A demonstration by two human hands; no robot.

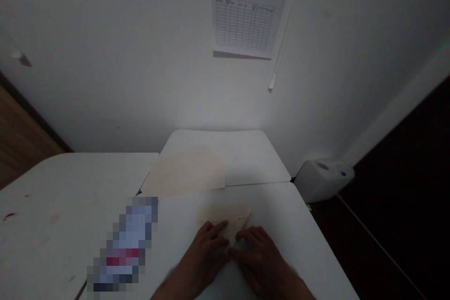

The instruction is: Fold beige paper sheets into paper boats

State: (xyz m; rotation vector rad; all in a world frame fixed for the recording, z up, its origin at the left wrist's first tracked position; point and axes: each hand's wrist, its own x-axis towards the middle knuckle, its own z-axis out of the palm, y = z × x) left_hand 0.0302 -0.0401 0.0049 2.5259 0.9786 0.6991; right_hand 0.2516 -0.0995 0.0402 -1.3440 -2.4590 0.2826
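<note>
Beige sheet [223, 211] lies on white table [291, 239], under your fingertips. Your left hand [213, 246] bears on it, likely steadying; right hand [256, 251] curls at its edge. Cannot tell whether either pinches. Larger sheet [190, 171] lies beyond, probably for easy reach.

Light is dim, from above; the printed sheet [245, 23] shades the wall [140, 65] beneath; lower right is nearly black, one left patch pixelated.
</note>
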